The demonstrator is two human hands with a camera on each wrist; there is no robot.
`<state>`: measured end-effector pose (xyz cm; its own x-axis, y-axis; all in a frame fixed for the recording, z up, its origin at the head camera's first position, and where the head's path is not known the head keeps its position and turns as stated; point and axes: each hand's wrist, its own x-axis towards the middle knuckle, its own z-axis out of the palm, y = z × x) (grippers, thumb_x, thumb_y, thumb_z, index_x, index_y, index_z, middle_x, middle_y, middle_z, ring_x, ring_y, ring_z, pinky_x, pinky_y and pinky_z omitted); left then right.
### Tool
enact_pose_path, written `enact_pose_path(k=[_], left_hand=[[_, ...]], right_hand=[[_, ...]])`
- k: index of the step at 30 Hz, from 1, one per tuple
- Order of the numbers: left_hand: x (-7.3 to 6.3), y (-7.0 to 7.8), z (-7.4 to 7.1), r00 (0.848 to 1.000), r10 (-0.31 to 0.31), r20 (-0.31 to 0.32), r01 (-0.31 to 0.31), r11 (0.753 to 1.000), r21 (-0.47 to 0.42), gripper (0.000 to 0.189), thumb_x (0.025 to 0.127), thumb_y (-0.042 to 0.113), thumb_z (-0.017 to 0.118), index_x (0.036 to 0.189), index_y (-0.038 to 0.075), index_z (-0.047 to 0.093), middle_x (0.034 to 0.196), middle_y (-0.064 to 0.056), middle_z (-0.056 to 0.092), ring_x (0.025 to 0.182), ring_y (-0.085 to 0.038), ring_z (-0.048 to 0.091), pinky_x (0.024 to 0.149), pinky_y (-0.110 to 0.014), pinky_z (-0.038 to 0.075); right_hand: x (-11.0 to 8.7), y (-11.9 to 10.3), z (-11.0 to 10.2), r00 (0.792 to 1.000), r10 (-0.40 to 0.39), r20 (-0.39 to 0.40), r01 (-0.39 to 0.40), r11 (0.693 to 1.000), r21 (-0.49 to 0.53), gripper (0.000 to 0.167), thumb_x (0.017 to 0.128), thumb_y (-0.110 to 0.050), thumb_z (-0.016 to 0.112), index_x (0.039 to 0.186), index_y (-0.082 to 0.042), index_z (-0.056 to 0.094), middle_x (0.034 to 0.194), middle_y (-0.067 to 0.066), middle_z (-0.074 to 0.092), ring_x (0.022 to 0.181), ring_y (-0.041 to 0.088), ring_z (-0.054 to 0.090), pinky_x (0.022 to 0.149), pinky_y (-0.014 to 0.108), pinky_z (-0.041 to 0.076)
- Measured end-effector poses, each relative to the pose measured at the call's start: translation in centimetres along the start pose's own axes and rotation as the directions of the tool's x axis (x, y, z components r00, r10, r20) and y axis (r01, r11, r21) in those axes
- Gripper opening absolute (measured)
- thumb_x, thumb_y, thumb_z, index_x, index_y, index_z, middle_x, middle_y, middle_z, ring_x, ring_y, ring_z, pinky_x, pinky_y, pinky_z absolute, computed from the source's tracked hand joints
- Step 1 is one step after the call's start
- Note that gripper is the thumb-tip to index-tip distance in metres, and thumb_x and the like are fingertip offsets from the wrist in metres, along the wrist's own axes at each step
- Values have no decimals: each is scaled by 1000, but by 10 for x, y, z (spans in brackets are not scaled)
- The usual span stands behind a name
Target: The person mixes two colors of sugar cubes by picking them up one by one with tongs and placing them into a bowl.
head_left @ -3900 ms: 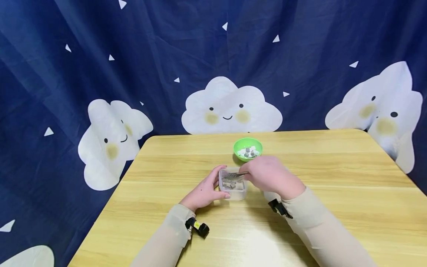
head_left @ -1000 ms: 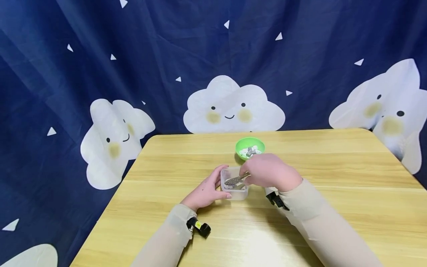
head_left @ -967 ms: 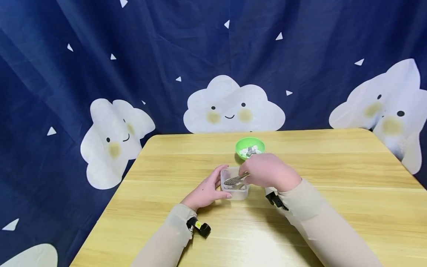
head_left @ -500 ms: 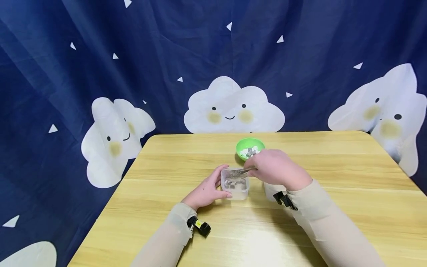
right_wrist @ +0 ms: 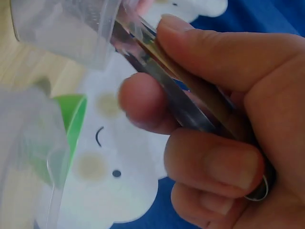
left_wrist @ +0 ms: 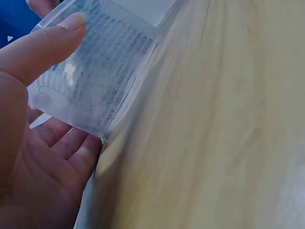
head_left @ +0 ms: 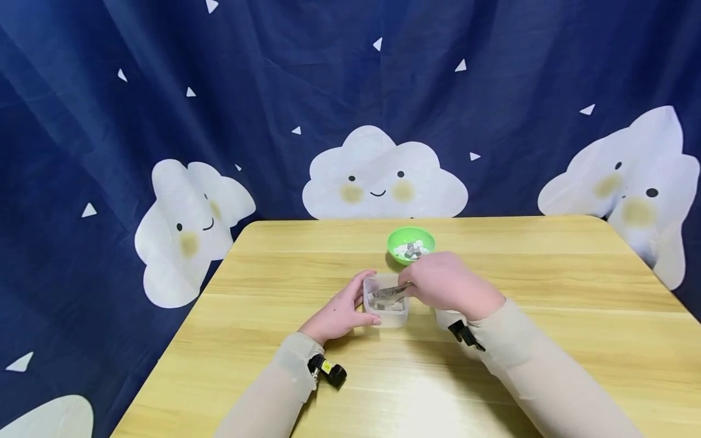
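Observation:
My left hand (head_left: 336, 313) holds a clear plastic box (head_left: 393, 320) from its left side, thumb along the near wall and fingers behind. In the left wrist view the thumb (left_wrist: 52, 45) lies against the box's ribbed wall. My right hand (head_left: 446, 283) grips metal tongs (head_left: 390, 292), whose perforated end reaches inside the box. Two tong arms (right_wrist: 176, 102) run between thumb and fingers in the right wrist view, with a small ring (right_wrist: 259, 190) at their back end. Small grey and pale cubes lie in the box, partly hidden by the tongs.
A green bowl (head_left: 409, 233) with white and grey cubes stands behind the box. Beneath my right wrist a second clear container (head_left: 442, 317) shows partly. The wooden table (head_left: 285, 261) ends at a dark blue curtain (head_left: 274, 73) with clouds.
The tongs rise a little off the cubes half a second ago, and now are lower in the box again, my right hand shifted slightly left. My left hand keeps its hold on the box.

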<state>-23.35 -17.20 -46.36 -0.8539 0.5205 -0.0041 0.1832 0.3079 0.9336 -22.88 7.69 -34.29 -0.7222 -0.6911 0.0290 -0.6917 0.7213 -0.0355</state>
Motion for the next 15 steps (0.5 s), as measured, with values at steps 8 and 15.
enact_pose_path(k=[8,15], left_hand=[[2,0,0,1000,-6,-13,7,1000,20,106,81,18,87,162,25,19,160,-3,35,140,-15,44,114,-29,34],[1,-2,0,1000,-4,-5,4,1000,-2,106,81,18,87,162,21,18,160,-6,35,142,-18,41,112,-27,36]], right_hand=[[-21,20,-4,975,47,-217,-26,995,100,16,93,-24,74,109,-26,77,88,-8,72,73,19,67,52,40,49],[-30,38,-7,936,101,-337,-60,990,128,21,95,-23,72,115,-20,76,96,0,76,77,27,71,59,49,54]])
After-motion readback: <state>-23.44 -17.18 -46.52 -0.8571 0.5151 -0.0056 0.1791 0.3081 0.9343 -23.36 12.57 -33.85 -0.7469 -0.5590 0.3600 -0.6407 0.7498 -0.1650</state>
